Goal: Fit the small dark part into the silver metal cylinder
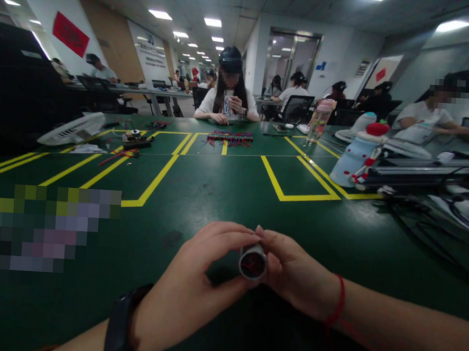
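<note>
A short metal tube [252, 262] is held between my two hands above the near part of the green table [217, 201]. Its round open end faces me, and thin red wires show inside the dark bore. My left hand [196, 274], with a black band on the wrist, curves around the tube from the left, fingers over the top and thumb beneath. From the right, my right hand [296, 269] grips the tube's far side, its fingertips meeting the left ones at the top. A red cord circles the right wrist. The tube's far end is hidden.
A row of wired parts [229, 138] lies at the far side, before a seated person [228, 90]. On the right stand a blue bottle [350, 161], a clear bottle [320, 122], metal bars [421, 173] and black cables [426, 224]. A white fan [72, 128] lies left.
</note>
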Action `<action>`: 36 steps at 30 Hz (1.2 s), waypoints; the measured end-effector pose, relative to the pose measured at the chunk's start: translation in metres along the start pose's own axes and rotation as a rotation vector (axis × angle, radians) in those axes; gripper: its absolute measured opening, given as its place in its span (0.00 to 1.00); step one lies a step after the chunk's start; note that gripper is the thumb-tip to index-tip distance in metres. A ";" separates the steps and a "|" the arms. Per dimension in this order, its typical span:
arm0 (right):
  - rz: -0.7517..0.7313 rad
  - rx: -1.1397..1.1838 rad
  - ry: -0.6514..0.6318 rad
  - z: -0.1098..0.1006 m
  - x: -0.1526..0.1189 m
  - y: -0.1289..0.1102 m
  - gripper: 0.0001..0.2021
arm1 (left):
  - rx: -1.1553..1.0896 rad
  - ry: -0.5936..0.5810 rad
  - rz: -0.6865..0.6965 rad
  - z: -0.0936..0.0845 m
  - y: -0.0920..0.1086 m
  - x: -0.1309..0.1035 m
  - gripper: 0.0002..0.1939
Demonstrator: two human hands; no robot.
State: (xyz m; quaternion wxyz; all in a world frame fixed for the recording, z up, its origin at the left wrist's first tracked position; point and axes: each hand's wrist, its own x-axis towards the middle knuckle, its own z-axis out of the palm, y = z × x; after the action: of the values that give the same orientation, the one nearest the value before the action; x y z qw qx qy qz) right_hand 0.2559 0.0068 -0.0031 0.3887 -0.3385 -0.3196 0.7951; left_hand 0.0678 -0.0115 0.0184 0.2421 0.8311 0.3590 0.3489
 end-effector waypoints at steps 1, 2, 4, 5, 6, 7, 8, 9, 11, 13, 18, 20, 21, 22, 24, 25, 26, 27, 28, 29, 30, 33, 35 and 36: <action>-0.113 -0.105 0.047 -0.002 0.002 -0.004 0.15 | 0.003 -0.011 -0.021 0.000 -0.001 -0.001 0.25; -0.254 -0.234 0.093 -0.004 0.004 -0.008 0.16 | 0.004 -0.015 -0.056 -0.001 -0.002 -0.001 0.28; -0.537 -0.516 0.139 -0.010 0.008 -0.014 0.19 | -0.013 0.000 -0.155 0.000 -0.006 -0.001 0.29; -0.647 -0.647 0.130 -0.012 0.011 -0.015 0.20 | -0.031 0.014 -0.204 0.000 -0.008 0.000 0.26; -0.723 -0.763 0.105 -0.015 0.012 -0.015 0.19 | -0.055 0.027 -0.245 0.000 -0.010 0.001 0.23; -0.767 -0.861 0.071 -0.016 0.014 -0.014 0.17 | -0.079 0.037 -0.273 0.001 -0.012 0.003 0.19; -0.778 -0.943 0.037 -0.017 0.015 -0.011 0.16 | -0.099 0.046 -0.291 0.001 -0.014 0.006 0.17; -0.773 -0.998 0.013 -0.018 0.017 -0.009 0.16 | -0.110 0.051 -0.301 0.001 -0.016 0.009 0.16; -0.749 -1.017 0.005 -0.018 0.019 -0.003 0.22 | -0.103 0.045 -0.304 0.001 -0.017 0.015 0.15; -0.720 -0.968 0.026 -0.019 0.020 0.002 0.32 | -0.072 0.028 -0.286 0.000 -0.017 0.020 0.13; -0.623 -0.973 0.007 -0.021 0.020 0.004 0.40 | -0.011 0.032 -0.235 -0.001 -0.012 0.031 0.10; -0.595 -1.014 -0.006 -0.021 0.018 0.002 0.38 | -0.008 0.037 -0.219 -0.001 -0.009 0.035 0.09; -0.591 -1.040 -0.005 -0.021 0.017 0.000 0.38 | -0.011 0.043 -0.215 -0.001 -0.008 0.037 0.09; -0.590 -1.067 -0.001 -0.021 0.016 -0.002 0.37 | -0.013 0.052 -0.218 -0.003 -0.008 0.038 0.09; -0.588 -1.122 0.006 -0.020 0.014 -0.006 0.33 | -0.006 0.076 -0.241 -0.007 -0.009 0.040 0.10; -0.584 -1.148 0.010 -0.020 0.013 -0.009 0.30 | 0.005 0.087 -0.259 -0.010 -0.010 0.039 0.10; -0.578 -1.169 0.014 -0.020 0.012 -0.011 0.26 | 0.020 0.093 -0.277 -0.012 -0.013 0.037 0.11; -0.574 -1.185 0.020 -0.021 0.011 -0.013 0.23 | 0.036 0.085 -0.294 -0.013 -0.016 0.034 0.12; -0.573 -1.193 0.027 -0.021 0.011 -0.014 0.20 | 0.052 0.061 -0.310 -0.014 -0.019 0.031 0.12; -0.573 -1.193 0.033 -0.021 0.010 -0.015 0.20 | 0.071 0.024 -0.323 -0.013 -0.023 0.027 0.11; -0.573 -1.186 0.037 -0.022 0.010 -0.015 0.20 | 0.095 -0.018 -0.332 -0.011 -0.027 0.023 0.11; -0.579 -1.170 0.042 -0.022 0.012 -0.012 0.20 | 0.204 -0.089 -0.326 -0.001 -0.036 0.015 0.09; -0.585 -1.168 0.042 -0.020 0.013 -0.009 0.20 | 0.261 -0.085 -0.312 0.005 -0.038 0.013 0.09; -0.586 -1.170 0.039 -0.020 0.013 -0.008 0.20 | 0.271 -0.083 -0.311 0.007 -0.038 0.014 0.09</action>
State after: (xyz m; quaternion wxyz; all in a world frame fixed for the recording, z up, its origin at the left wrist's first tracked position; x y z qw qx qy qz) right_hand 0.2686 0.0264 -0.0114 0.3466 -0.4073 -0.7714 0.3449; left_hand 0.0635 0.0216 -0.0053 0.1938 0.8044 0.5162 0.2212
